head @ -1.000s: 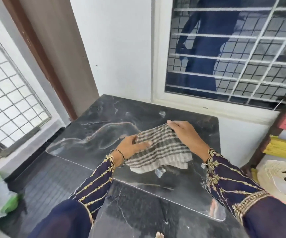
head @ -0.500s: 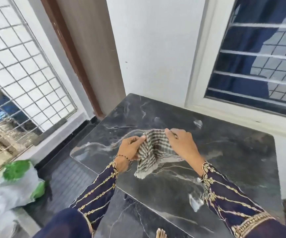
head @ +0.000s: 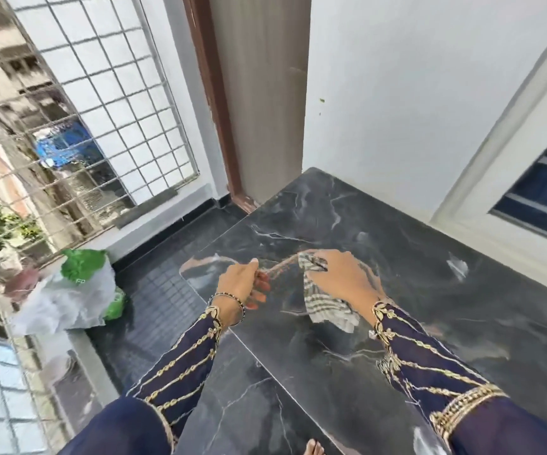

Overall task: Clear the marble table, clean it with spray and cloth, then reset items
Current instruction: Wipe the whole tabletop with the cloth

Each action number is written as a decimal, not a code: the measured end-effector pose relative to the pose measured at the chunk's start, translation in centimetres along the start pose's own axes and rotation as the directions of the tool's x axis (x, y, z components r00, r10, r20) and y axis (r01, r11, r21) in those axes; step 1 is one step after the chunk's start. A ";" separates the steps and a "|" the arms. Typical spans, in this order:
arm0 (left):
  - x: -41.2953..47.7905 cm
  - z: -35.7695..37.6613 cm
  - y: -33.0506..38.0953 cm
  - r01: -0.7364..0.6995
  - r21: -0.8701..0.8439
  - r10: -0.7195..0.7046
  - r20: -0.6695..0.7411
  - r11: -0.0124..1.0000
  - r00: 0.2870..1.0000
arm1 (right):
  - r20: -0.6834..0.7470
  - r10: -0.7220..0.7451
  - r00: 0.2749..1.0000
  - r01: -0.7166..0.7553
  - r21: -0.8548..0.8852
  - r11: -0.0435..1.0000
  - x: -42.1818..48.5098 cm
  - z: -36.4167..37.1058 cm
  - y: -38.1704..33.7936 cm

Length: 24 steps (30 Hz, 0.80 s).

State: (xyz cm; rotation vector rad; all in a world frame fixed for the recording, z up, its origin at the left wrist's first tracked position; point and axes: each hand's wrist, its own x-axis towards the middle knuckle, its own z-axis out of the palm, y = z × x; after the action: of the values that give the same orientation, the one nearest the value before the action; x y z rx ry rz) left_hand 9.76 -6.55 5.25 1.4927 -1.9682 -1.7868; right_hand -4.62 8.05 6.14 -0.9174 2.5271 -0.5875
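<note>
A grey-and-white striped cloth [head: 328,311] hangs just above the dark marble table [head: 429,290]. My right hand [head: 341,277] pinches its upper corner. My left hand [head: 242,284] hovers over the table's left edge, a short gap away from the cloth, with its fingers curled. Blur and a pale marble vein between the hands hide whether it still pinches a cloth edge. No spray bottle is in view.
A white and green plastic bag [head: 68,290] lies on the ledge to the left, below a metal window grille [head: 78,103]. A brown door frame [head: 213,103] and a white wall stand behind the table. A barred window [head: 541,192] is at the right.
The view has swung left. My right hand has lifted the cloth off the table and gathered it, and my left hand has drawn away to the left.
</note>
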 end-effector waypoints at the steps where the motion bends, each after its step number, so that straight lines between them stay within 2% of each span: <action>1: 0.4 -0.9 -0.7 0.014 0.010 -0.014 -0.014 1.000 1.000 | -0.022 0.005 1.000 -0.006 -0.022 1.000 0.7 0.2 -0.7; 3: 1.4 -3.0 -2.2 0.043 0.003 -0.043 -0.039 0.999 0.998 | -0.049 -0.024 0.999 0.018 -0.116 0.993 2.4 1.5 -2.5; 5: 2.5 -4.8 -3.1 0.073 -0.014 -0.073 -0.049 0.997 0.996 | -0.051 -0.036 0.998 0.029 -0.130 0.991 4.1 3.0 -4.4; 9: 5.5 -8.0 -4.5 0.107 -0.031 -0.109 -0.060 0.994 0.992 | 0.060 -0.003 0.998 -0.007 0.173 0.985 6.9 6.6 -8.1; 10: 6.3 -8.7 -4.6 0.118 -0.029 -0.119 -0.060 0.993 0.991 | 0.092 -0.005 0.996 -0.013 0.200 0.980 7.2 7.7 -8.6; 14: 9.9 -11.4 -5.1 0.149 -0.026 -0.150 -0.035 0.988 0.988 | 0.038 -0.103 0.994 0.102 0.046 0.994 7.6 12.3 -9.1; 17: 12.3 -13.2 -5.6 0.172 -0.023 -0.172 0.009 0.985 0.985 | 0.195 -0.101 0.975 0.116 -0.063 0.991 7.8 16.2 -8.5; 19: 14.4 -14.4 -5.9 0.195 -0.011 -0.194 0.050 0.981 0.980 | 0.238 -0.059 0.969 0.106 -0.192 0.976 8.4 19.1 -8.4; 21: 15.4 -14.9 -5.9 0.198 -0.008 -0.197 0.069 0.980 0.978 | 0.171 -0.030 0.985 0.080 -0.293 0.953 8.3 20.5 -7.9; 24: 17.8 -16.5 -6.2 0.204 0.009 -0.204 0.079 0.979 0.976 | 0.062 -0.017 0.998 0.037 -0.322 0.946 10.2 22.0 -8.9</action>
State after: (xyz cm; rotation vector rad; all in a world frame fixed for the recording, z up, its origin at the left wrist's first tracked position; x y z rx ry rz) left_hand 14.53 -29.43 -3.77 1.7059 -1.9106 -1.9536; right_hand 3.32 -10.56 -9.99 -1.0642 2.6056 -0.1481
